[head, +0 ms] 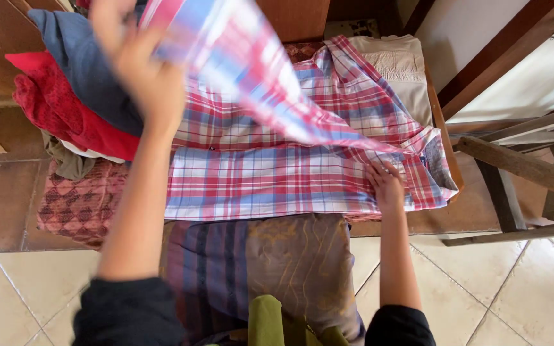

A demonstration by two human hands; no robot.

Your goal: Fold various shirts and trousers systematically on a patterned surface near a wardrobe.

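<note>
Head view: left hand (145, 74), blurred, seemingly gripping plaid shirt (258, 166) sleeve; right hand (385, 184) flat, pressing shirt.

A wooden worktop (447, 150) is seen from above, its brown edge showing at the right. A plaid shirt (270, 170) in red, white and blue is spread flat across its middle. A beige folded garment (400, 67) is laid at the far right corner, partly covered by the shirt. At the left a heap is piled: a red cloth (65, 112), a blue-grey garment (81, 54) upon it. A patterned pink cloth (78, 205) is draped over the left edge. The worktop is set on a tiled floor (533, 288).
</note>
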